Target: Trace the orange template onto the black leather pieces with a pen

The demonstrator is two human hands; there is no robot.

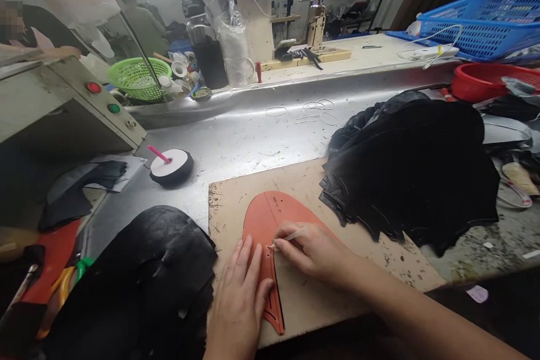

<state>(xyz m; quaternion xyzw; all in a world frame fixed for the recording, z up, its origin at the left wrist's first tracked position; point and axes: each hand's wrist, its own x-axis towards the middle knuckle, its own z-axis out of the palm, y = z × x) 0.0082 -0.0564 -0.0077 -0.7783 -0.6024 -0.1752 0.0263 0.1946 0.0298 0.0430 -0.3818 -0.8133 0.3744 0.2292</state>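
Observation:
An orange template (264, 211) with printed marks and small holes lies on a tan board (304, 287), a dark edge showing under its right side. Across its left part my left hand (240, 295) rests flat, fingers stretched out. My right hand (314, 250) pinches a thin, pale, translucent pen refill (298, 234), its tip down on the template near the small holes. Left of the board is a stack of black leather pieces (139, 287). A larger pile of black leather pieces (417, 163) covers the board's right corner.
Behind the board is a shiny metal surface (236, 140) with thin white loops (318, 111). A tape roll (171, 167) stands at left, near a switch box (76, 90). Blue (485, 28) and red (485, 81) baskets sit at right. A person (42, 28) is at the far left.

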